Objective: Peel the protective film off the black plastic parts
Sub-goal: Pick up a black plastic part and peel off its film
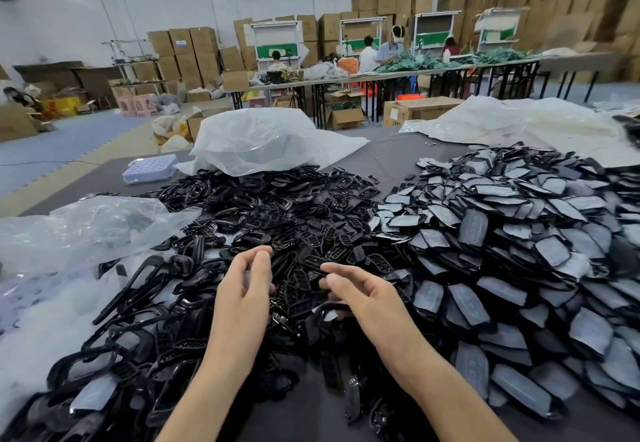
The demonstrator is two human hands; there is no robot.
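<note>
- The film-covered black parts [502,234] are heaped at the right of the frame, and bare parts [277,220] at centre.
- They are judged light, stiff and slick; the thin film is best lifted at an edge.
- The left hand [242,292] and right hand [363,296] are held half-curled at lower centre; what is pinched cannot be told.
- A dark table [391,161] carries the piles, and cartons [187,47] are stacked behind.

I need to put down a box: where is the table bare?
A bare strip of table runs between the white bag and the film-covered pile; another lies beside the lilac tray. The black parts heap in the middle is crowded.
</note>
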